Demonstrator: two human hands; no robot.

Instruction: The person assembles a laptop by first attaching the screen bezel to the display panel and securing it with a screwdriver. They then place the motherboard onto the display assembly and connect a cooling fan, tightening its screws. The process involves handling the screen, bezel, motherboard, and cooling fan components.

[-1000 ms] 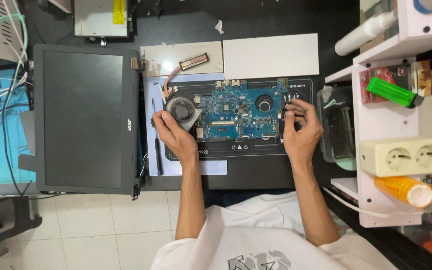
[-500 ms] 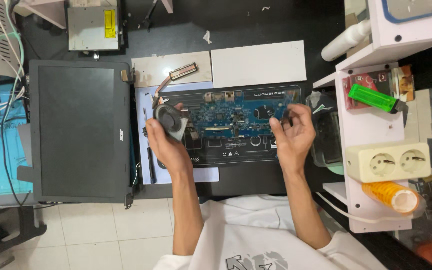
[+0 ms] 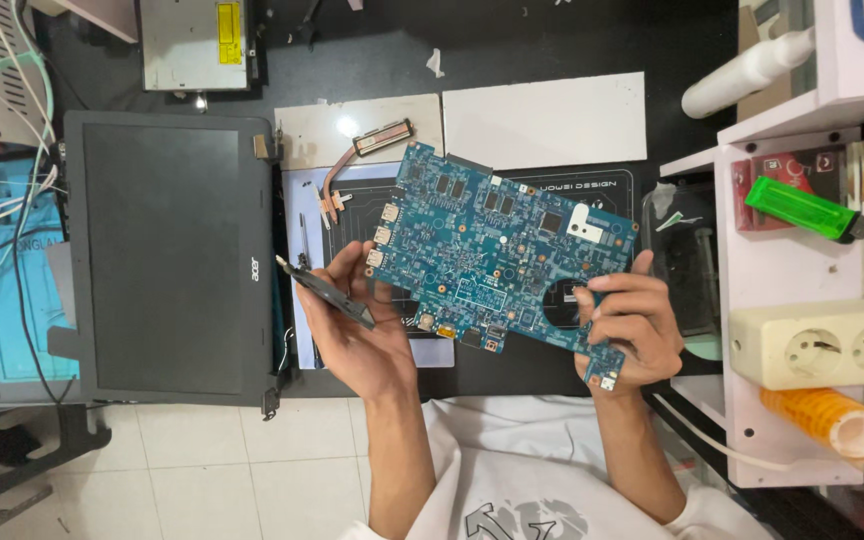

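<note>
Motherboard point(image 3: 497, 250) — blue, tilted, lifted above the black mat point(image 3: 592, 185) — is pinched at its lower right corner by the right hand point(image 3: 627, 325), fingers curled tight over the edge. The left hand point(image 3: 357, 325) grips a flat dark fan point(image 3: 327, 290) just beside the board's left edge. A copper heatpipe point(image 3: 352, 165) lies behind; the laptop lid point(image 3: 167, 255) rests further left, a green lighter point(image 3: 807, 210) on the right shelf.
</note>
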